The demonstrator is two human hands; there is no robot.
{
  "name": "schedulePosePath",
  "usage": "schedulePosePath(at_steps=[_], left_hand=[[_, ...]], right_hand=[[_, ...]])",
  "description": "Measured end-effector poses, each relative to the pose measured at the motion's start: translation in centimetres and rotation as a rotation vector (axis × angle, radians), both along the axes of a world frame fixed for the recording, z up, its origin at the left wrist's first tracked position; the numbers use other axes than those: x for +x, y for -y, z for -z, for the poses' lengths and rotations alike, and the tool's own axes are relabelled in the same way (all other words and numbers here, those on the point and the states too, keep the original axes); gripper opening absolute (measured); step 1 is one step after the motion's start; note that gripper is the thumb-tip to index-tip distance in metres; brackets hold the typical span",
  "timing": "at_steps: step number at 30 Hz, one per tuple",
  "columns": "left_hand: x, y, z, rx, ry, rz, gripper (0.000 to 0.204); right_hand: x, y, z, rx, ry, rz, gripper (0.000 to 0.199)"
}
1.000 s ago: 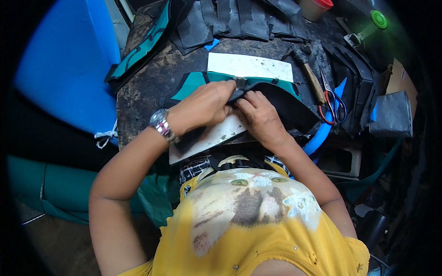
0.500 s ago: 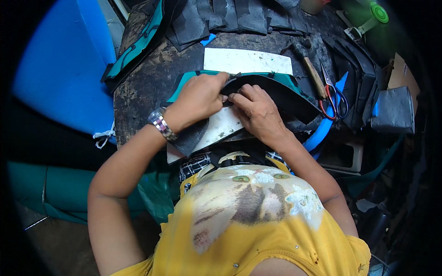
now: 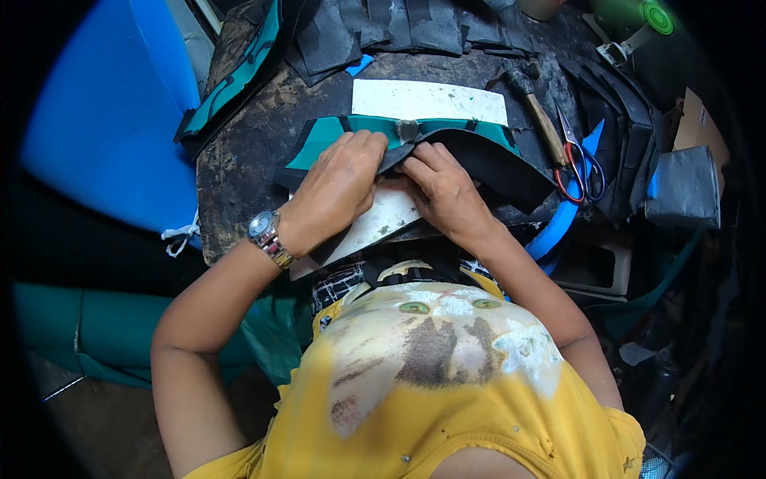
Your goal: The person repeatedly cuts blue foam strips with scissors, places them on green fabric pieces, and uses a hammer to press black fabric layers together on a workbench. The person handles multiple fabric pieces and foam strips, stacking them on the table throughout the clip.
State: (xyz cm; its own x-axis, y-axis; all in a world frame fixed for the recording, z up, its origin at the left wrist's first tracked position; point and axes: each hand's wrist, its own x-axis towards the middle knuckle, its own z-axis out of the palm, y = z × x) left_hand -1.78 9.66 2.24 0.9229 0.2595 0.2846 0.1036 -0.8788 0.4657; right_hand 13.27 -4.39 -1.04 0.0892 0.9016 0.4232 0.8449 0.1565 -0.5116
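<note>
A curved piece of black and teal material [image 3: 487, 156] lies across a dark, stained worktable [image 3: 239, 176]. My left hand [image 3: 335, 188], with a metal watch on the wrist, presses down on the piece's left part, fingers curled at its folded black edge. My right hand [image 3: 447, 188] pinches that same black edge just beside the left fingers. Under both hands lies a white board [image 3: 383, 219]. A small grey round part [image 3: 408, 129] sits on the teal band just above my fingertips.
A white rectangular sheet [image 3: 431, 101] lies behind the piece. A wooden-handled hammer [image 3: 536, 112] and red-handled scissors [image 3: 576, 164] rest at the right. Black cut pieces [image 3: 383, 28] are stacked at the back, a teal-edged strip [image 3: 239, 76] at the left, a blue panel [image 3: 104, 120] beyond.
Both hands have stayed on the black and teal piece, working along its folded edge; the view has shifted slightly, and the hands sit a little lower in it.
</note>
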Motion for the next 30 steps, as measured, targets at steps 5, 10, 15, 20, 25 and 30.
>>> schedulePosePath(at_steps=[5,10,15,20,25,30], left_hand=[[-0.1,-1.1,-0.4,-0.197,-0.029,0.057,0.020],[1.0,-0.7,-0.8,-0.032,-0.201,-0.053,0.020],[2.0,-0.7,-0.7,0.060,-0.259,-0.053,0.020],[2.1,-1.7,-1.4,-0.048,-0.282,-0.035,0.022],[0.1,-1.1,-1.6,-0.138,-0.205,0.022,0.031],[-0.2,-1.2,-0.2,-0.091,0.007,0.011,0.031]], right_hand=[[-0.3,0.0,-0.2,0.012,-0.009,0.021,0.022],[-0.7,0.0,-0.7,-0.024,-0.001,0.040,0.029],[-1.3,-0.2,-1.1,-0.098,0.084,0.030,0.026],[-1.4,-1.0,-0.7,-0.049,-0.072,-0.054,0.027],[-0.6,-1.1,-0.4,-0.014,-0.154,-0.031,0.027],[-0.3,-1.0,-0.4,-0.012,-0.161,-0.009,0.029]])
